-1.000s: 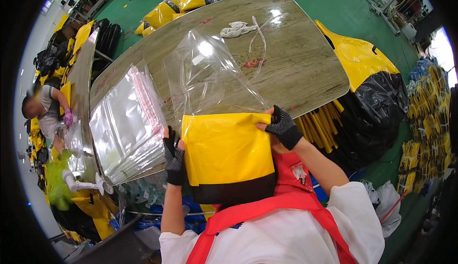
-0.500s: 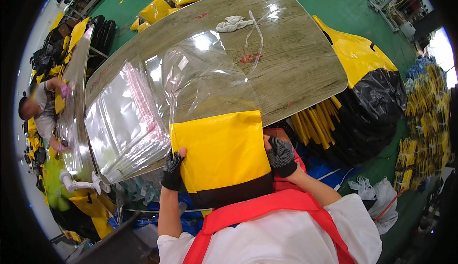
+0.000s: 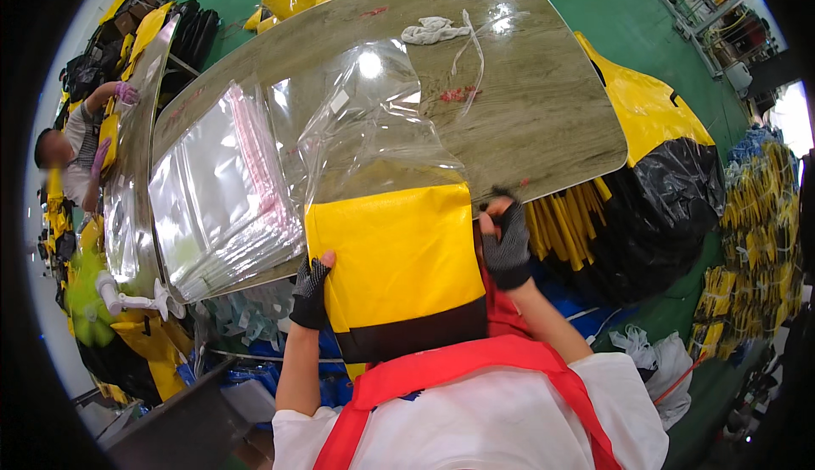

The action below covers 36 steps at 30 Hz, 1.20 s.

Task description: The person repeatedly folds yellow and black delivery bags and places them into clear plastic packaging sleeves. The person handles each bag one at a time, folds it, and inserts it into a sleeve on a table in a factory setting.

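Note:
A flat yellow pouch with a black band [image 3: 399,258] lies at the near edge of the table, its far end inside a clear plastic bag [image 3: 373,105]. My left hand [image 3: 311,290], in a black fingerless glove, grips the pouch's left edge with the thumb on top. My right hand [image 3: 506,239], gloved alike, is just off the pouch's upper right edge, thumb and fingers apart and slightly blurred. Nothing shows in it. Left of the pouch lies a stack of clear plastic bags [image 3: 212,190] with pink strips.
The wood-patterned table [image 3: 535,105] bears a crumpled white cloth [image 3: 435,30] and a clear strip. Folded yellow-and-black items [image 3: 654,207] are heaped at its right. A small white fan [image 3: 127,298] sits at the left edge. A person [image 3: 72,160] in pink gloves works at another table.
My right hand has let go of the pouch's right edge and moved up along it, fingers parting. The left hand keeps its grip. The other person's hands have moved.

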Motion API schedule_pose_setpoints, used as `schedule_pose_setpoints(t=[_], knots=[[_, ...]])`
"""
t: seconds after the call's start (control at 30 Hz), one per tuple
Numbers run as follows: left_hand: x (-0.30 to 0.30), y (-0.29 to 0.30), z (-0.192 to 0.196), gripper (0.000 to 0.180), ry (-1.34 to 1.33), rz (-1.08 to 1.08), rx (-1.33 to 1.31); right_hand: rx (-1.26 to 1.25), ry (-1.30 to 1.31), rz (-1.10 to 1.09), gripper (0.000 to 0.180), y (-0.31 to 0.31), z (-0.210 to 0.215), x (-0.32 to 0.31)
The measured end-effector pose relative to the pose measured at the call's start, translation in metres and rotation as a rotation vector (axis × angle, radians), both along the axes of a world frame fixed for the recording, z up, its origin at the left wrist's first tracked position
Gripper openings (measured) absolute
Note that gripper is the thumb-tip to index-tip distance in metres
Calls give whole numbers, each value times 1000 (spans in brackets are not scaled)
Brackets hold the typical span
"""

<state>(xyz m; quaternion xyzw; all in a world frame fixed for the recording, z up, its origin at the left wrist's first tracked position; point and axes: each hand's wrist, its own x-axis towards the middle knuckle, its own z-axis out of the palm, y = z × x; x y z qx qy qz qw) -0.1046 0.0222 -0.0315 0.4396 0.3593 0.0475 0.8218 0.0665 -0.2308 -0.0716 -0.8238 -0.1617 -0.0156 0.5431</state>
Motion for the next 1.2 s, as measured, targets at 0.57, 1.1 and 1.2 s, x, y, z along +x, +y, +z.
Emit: schedule_pose_setpoints(t=[0.57, 1.1, 1.2], knots=[[0, -6, -5, 47, 57, -79, 84, 33, 87, -24, 16, -7, 30, 13], [-39, -19, -46, 41, 319, -170, 470, -306, -31, 432, 31, -39, -2, -7], [-36, 8, -12, 39, -22, -495, 433, 77, 503, 520, 44, -60, -4, -4]])
